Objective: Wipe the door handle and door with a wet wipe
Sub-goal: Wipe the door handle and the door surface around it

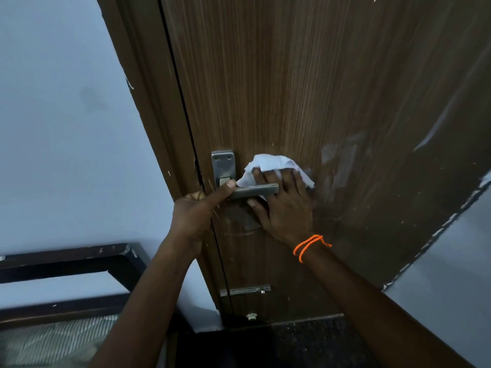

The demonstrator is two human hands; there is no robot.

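A brown wood-grain door (pixel 305 88) fills the middle of the view. Its metal lever handle (pixel 255 190) sticks out to the right from a steel lock plate (pixel 223 166). My left hand (pixel 196 211) grips the handle near its pivot, thumb on top. My right hand (pixel 284 205), an orange thread on its wrist, lies flat behind the lever's free end and presses a crumpled white wet wipe (pixel 273 166) against the door. Damp streaks (pixel 340 166) show on the door to the right of the wipe.
A pale wall (pixel 66 128) lies left of the brown door frame (pixel 148 102). A dark bed frame (pixel 79 264) with a striped mattress sits low left. A metal bolt (pixel 244 290) is lower on the door. Another pale wall (pixel 451 288) is at the right.
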